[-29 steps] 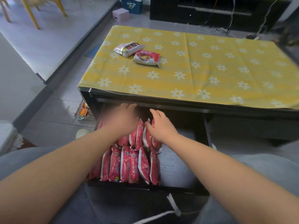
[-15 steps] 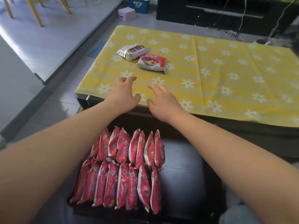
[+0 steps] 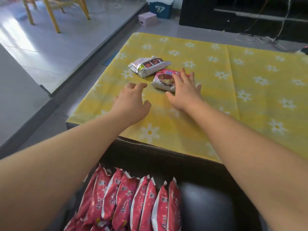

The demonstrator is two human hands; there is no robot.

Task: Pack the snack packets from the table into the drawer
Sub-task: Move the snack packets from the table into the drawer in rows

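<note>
Two snack packets lie on the yellow flowered tablecloth (image 3: 250,90): a silver one (image 3: 148,66) further back and a pink one (image 3: 164,80) just in front of it. My right hand (image 3: 185,90) is spread open over the pink packet's right end, fingers apart, not closed on it. My left hand (image 3: 131,104) hovers open over the cloth, a little left of and nearer than the pink packet, holding nothing. Below the table's front edge the black drawer (image 3: 205,205) stands pulled out. Several red snack packets (image 3: 133,200) stand on edge in rows in its left part.
The drawer's right part shows bare black bottom. Grey floor runs along the table's left side. Beyond the table are a pink box (image 3: 147,19), a blue-and-white container (image 3: 160,5), yellow chair legs (image 3: 51,15), a black cabinet (image 3: 241,15) and loose cables (image 3: 260,39).
Both hands have left the drawer's red packets and travelled forward over the table; the right hand now reaches the pink packet. The view has tilted toward the tabletop.
</note>
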